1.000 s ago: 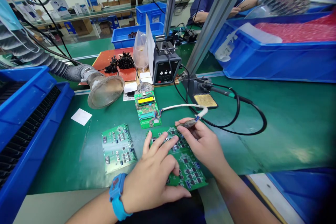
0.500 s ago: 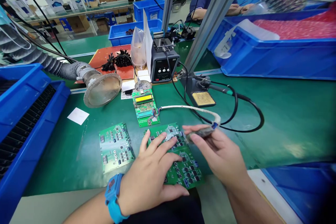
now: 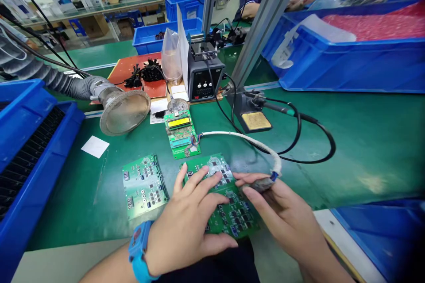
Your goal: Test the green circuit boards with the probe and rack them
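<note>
Blue wristwatch (image 3: 139,239) (strap (image 3: 142,269) too), L arm (image 3: 108,264); dk lap clothing (image 3: 219,266).

I see bare table (image 3: 375,141) on the right; ahead of the right hand (image 3: 282,214), a white cable (image 3: 226,133) and a black cord (image 3: 332,143) bar the way.

workshop; circuit boards (image 3: 239,216), soldering station (image 3: 205,80)

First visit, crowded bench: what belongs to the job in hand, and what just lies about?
Likely in the job:
circuit board under the left grip
held cable end
wired yellow-screen board

Apparently lying about:
soldering iron
paper slip
black cable bundles
</note>
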Motion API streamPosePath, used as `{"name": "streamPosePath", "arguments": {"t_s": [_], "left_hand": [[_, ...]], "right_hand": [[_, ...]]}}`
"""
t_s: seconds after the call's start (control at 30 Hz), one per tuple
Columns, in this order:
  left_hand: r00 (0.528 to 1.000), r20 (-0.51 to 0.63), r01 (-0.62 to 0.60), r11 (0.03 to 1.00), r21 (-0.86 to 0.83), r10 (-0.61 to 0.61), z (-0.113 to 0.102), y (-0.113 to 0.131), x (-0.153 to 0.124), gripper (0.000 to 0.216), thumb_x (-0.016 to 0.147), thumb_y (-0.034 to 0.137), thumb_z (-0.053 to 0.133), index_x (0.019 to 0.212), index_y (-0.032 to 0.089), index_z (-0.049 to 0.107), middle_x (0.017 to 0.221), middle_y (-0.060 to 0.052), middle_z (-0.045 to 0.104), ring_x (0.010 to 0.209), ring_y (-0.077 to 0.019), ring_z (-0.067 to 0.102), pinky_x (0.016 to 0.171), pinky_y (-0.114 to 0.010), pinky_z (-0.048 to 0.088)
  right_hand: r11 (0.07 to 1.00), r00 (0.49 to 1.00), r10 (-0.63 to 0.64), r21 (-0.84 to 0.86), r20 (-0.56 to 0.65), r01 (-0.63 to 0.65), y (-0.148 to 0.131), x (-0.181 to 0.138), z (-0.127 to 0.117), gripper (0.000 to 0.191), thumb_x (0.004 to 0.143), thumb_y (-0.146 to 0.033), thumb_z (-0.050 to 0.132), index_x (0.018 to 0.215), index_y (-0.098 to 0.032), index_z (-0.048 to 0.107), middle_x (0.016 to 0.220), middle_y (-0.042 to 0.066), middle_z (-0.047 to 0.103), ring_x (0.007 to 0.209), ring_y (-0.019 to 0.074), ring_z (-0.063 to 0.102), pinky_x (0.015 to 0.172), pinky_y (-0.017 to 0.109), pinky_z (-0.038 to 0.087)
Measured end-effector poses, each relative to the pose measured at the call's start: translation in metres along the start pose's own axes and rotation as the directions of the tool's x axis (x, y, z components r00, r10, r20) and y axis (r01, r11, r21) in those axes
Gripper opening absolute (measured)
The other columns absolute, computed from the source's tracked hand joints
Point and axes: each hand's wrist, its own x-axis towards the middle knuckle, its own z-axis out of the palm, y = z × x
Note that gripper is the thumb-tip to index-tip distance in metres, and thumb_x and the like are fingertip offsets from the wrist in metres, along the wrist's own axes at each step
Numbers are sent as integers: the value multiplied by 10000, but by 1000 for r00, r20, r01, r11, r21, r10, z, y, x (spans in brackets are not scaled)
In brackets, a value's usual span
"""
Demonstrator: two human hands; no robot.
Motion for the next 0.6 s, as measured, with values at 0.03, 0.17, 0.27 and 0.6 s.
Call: {"name": "streamPosePath", "arguments": {"t_s": [0.03,0.17,0.27,0.6], "left_hand": [[1000,-2,1,1000,-2,-1,0,0,0,511,777,527,717,1160,229,557,1457,-56,436,1407,-309,273,1141,-641,132],[1000,-4,5,1000,3,-5,1,0,0,518,777,530,715,1171,238,550,1462,-45,430,1410,-301,266,1146,-635,115],[1000,1,7,1000,5,-7,0,0,1,513,783,538,705,1170,239,550,1462,-43,430,1410,-299,268,1147,-632,117],[1000,6,14,1000,4,-14,0,0,1,522,778,554,701,1170,244,550,1466,-30,426,1413,-290,262,1154,-619,108]], "right_hand": [[1000,1000,-13,-14,4,13,1,0,0,129,891,-294,556,1001,-264,617,992,56,721,928,242,699,792,368,594],[995,997,-71,-69,20,72,3,-1,-1,122,873,-281,579,988,-275,619,999,45,718,929,242,695,795,380,590],[994,997,-80,-70,14,81,3,-1,0,121,872,-275,578,987,-283,616,994,38,719,910,240,699,784,382,593],[984,992,-124,-129,-3,123,0,1,-1,115,860,-260,586,967,-265,627,964,47,725,878,236,710,756,357,603]]}}
